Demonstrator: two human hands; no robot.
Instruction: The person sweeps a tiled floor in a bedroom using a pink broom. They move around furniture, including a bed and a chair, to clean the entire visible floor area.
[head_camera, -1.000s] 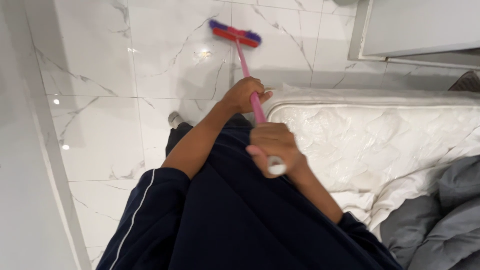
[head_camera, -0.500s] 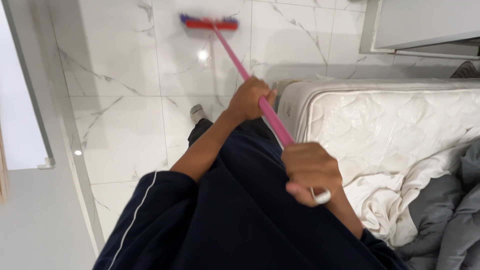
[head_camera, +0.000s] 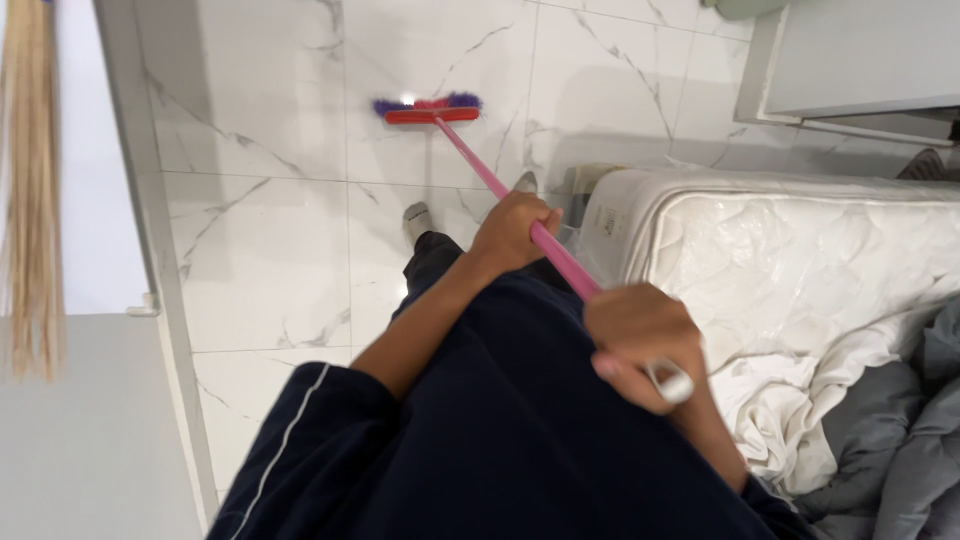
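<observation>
On one pink broom (head_camera: 470, 160), two hands (head_camera: 515, 232) grip.

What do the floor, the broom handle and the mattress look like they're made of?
The floor looks like glossy marble or marble-look tile: white with grey veins, grout lines and a light glare. The broom handle seems to be smooth pink plastic or coated metal; I can't tell which. The mattress has a quilted white fabric cover with a slight sheen.

Pink broom handle (head_camera: 500, 190), red head with purple bristles (head_camera: 428, 106), white grey-veined marble floor (head_camera: 260, 260)
</observation>
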